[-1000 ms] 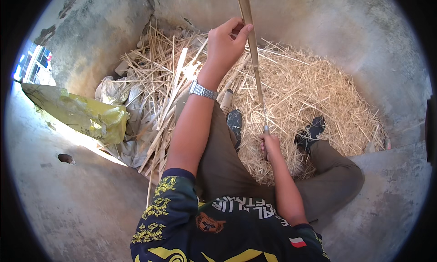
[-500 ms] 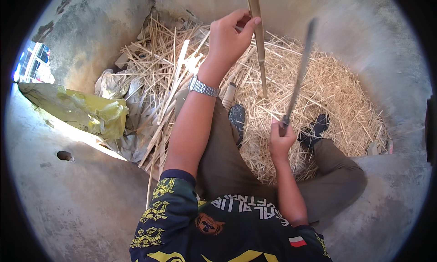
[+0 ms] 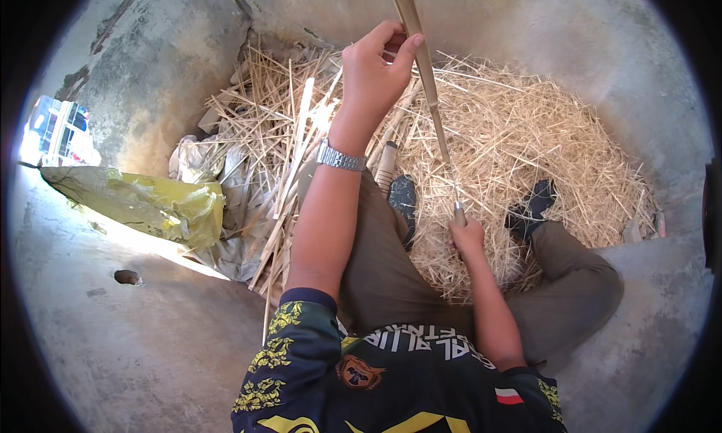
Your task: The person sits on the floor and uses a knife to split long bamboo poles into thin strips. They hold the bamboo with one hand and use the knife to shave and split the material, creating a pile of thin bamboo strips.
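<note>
My left hand (image 3: 382, 57) is raised at the top middle, thumb and fingers closed round a bamboo strip (image 3: 423, 65). The strip slants up out of the picture, and its lower part narrows down toward my right hand. My right hand (image 3: 468, 236) grips the handle of a long knife (image 3: 458, 206), whose metal collar shows just above the fist. Its blade points upward, thin and nearly edge-on, in line with the strip's lower end. Whether blade and bamboo touch, I cannot tell.
Bamboo shavings (image 3: 526, 125) cover the floor between my legs, with a wooden-handled tool (image 3: 386, 166) beside my left shoe (image 3: 403, 200). Split bamboo strips (image 3: 301, 125) heap at the left, near a torn yellow sack (image 3: 180, 207). A curved concrete wall (image 3: 541, 27) surrounds me.
The knife has swung left from its raised position, so its blade now lines up with the bamboo strip. My left hand still holds the strip. The whole view has shifted slightly.
</note>
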The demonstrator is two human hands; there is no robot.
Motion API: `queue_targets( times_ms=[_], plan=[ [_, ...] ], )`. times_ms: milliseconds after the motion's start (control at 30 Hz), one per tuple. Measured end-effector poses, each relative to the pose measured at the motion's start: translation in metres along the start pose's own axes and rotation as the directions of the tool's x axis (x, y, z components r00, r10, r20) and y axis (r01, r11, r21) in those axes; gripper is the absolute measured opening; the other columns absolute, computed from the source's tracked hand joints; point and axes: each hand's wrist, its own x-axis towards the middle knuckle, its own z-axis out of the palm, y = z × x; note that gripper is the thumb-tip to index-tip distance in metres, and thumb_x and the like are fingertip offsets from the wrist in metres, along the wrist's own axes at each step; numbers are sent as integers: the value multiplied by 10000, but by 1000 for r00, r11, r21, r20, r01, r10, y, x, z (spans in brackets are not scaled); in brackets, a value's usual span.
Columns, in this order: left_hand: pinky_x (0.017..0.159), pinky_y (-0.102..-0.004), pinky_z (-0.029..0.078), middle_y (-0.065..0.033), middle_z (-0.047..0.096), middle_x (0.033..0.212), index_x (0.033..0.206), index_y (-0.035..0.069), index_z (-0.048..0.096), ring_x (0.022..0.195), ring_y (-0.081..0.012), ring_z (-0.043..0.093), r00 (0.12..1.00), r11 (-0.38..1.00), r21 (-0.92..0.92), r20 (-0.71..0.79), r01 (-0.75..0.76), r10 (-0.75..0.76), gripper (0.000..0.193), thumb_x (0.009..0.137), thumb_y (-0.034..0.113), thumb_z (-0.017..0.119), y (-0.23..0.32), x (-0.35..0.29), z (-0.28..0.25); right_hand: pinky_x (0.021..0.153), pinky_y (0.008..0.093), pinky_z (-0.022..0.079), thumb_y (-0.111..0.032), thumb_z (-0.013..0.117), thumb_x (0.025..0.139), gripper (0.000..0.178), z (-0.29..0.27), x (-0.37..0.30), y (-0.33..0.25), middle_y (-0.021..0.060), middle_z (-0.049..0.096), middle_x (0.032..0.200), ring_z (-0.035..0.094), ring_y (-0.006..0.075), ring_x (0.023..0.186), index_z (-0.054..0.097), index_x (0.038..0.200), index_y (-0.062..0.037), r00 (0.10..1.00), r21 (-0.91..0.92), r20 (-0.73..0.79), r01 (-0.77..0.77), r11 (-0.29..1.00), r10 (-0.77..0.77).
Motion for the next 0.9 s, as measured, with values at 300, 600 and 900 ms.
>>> queue_targets(
  times_ms=[300, 600, 900],
  plan=[
    [707, -291, 573, -101, 753, 835, 980, 0, 711, 791, -165, 735, 999, 999, 16, 13, 31, -32, 198, 910, 183, 741, 7, -1, 0, 461, 310, 462, -179, 614, 875, 182, -3, -15, -27, 52, 572, 640, 547, 144, 462, 565, 861, -5, 974, 253, 208, -144, 957, 91],
    [733, -283, 568, -85, 762, 855, 1011, 2, 724, 795, -147, 736, 999, 999, -35, 49, 16, -14, 220, 910, 196, 742, 26, -5, 5, 454, 284, 399, -177, 684, 890, 226, -23, -54, -90, -32, 462, 558, 431, 63, 450, 540, 772, -48, 952, 613, 274, -281, 738, 135],
    [714, -267, 564, -87, 758, 844, 973, -22, 703, 772, -143, 733, 999, 998, 59, -45, 9, -6, 209, 917, 175, 738, 3, -6, 4, 547, 262, 394, -104, 644, 936, 142, -23, -69, -92, -7, 545, 606, 475, 48, 581, 624, 823, -20, 783, 169, -380, 582, 795, -493]
  ],
)
